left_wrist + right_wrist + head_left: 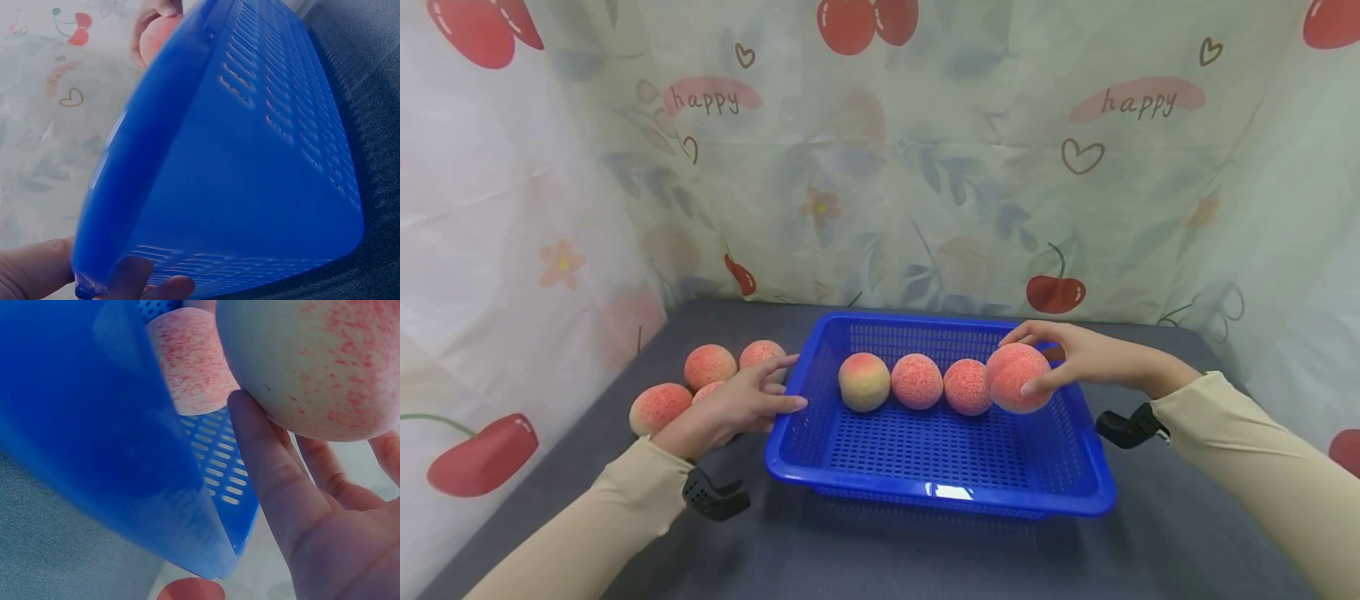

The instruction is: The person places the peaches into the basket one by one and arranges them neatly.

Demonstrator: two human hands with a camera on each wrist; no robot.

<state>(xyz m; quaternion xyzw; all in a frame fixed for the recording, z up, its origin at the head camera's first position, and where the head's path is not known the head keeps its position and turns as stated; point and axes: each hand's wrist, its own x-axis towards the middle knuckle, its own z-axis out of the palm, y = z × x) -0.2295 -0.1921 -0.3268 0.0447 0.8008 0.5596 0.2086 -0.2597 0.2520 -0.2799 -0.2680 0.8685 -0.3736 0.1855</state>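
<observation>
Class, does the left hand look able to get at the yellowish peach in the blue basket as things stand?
Probably yes: the left hand must release the rim of the blue basket, but the yellowish peach lies close, with nothing above it.

Right hand (1075, 352) holds a peach (1011, 379) — left hand (741, 404) grips the blue basket (880, 489).

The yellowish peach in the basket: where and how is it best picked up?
Probably from above, gripped front and back around its widest part: the yellowish peach is round, the basket walls it in all round, and a pink peach sits close on its right, with free space in front.
</observation>
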